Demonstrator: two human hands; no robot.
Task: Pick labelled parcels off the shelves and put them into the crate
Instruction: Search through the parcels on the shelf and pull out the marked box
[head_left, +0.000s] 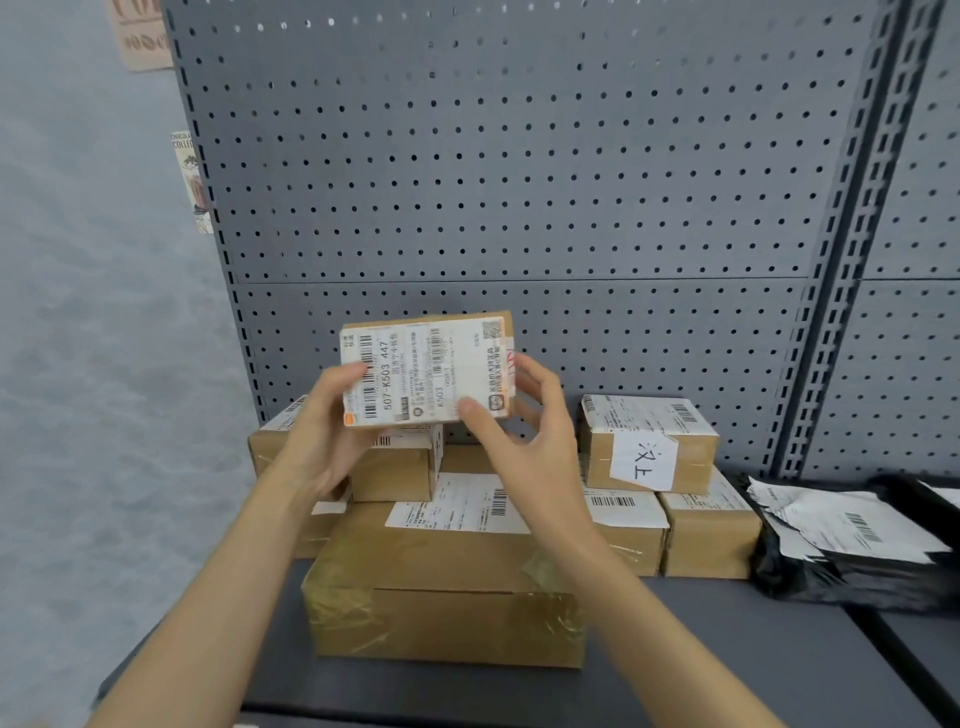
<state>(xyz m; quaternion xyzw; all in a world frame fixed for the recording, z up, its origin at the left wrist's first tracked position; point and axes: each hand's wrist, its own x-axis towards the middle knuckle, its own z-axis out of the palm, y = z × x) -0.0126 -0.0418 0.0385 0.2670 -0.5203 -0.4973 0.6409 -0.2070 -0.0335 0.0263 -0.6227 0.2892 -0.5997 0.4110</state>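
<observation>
Cardboard, 1 labelled parcel was held up above the stack, gripped between the left hand and right hand, fingers curled on its edges. About 7 boxes and 1 pile of black mailers sat on the grey shelf, pegboard behind.

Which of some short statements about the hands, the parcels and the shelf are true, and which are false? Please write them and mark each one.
1. Both hands hold one labelled parcel above the shelf. True: the left hand and the right hand grip its two ends.
2. The held parcel's label faces the camera. True.
3. The crate stands on the shelf beside the boxes. False: no crate is in view.
4. A black bag lies at the right of the shelf. True.
5. The handwritten paper note is on the large front box. False: it is on a smaller box at the back right.
</observation>
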